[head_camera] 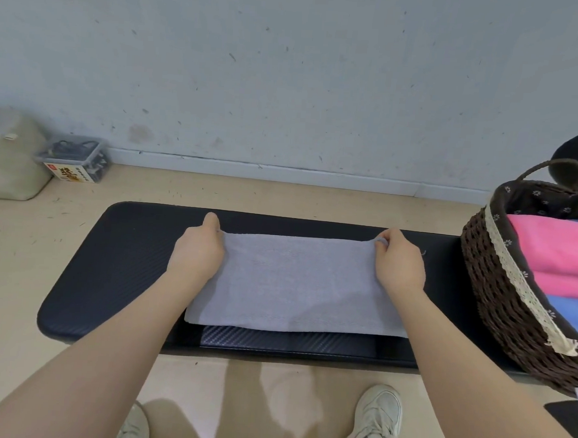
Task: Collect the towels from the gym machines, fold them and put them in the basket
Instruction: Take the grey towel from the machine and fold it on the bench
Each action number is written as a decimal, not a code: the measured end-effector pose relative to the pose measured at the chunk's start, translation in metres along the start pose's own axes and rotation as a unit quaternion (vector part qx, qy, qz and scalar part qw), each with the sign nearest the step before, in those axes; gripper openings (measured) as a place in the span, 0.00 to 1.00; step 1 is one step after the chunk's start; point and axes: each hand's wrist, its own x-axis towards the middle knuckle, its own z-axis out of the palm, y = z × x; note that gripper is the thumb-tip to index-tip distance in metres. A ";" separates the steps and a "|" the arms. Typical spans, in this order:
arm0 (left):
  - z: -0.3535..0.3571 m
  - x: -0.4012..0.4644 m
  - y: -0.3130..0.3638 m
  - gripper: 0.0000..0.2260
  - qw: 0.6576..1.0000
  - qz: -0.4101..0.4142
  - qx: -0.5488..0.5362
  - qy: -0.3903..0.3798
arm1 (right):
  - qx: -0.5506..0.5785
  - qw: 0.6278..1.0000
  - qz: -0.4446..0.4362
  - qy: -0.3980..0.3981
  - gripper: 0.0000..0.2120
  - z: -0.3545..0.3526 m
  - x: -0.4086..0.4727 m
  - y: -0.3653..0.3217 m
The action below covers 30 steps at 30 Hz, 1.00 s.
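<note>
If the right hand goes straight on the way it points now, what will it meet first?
Probably only the bare black bench pad beyond the grey towel, then floor and wall. The right hand points away from the basket.

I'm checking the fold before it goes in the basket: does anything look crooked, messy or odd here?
Nothing stands out. The grey towel lies flat and square on the black bench, with the left hand and right hand pinching its far corners. The pink towel sits folded in the wicker basket.
</note>
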 end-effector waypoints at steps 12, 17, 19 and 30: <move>0.007 -0.017 0.033 0.19 0.967 0.146 0.176 0.111 | -0.190 0.955 -0.227 -0.027 0.25 0.017 -0.041 -0.056; 0.042 -0.038 0.036 0.34 0.964 0.234 0.097 -0.081 | -0.159 0.943 -0.244 -0.162 0.26 0.050 -0.074 -0.061; 0.041 -0.042 0.022 0.42 0.962 0.236 0.115 -0.080 | -0.187 0.944 -0.222 -0.155 0.28 0.047 -0.071 -0.046; 0.013 -0.062 -0.005 0.64 0.950 0.215 0.192 -0.122 | -0.241 0.958 -0.089 -0.123 0.33 -0.001 -0.068 0.022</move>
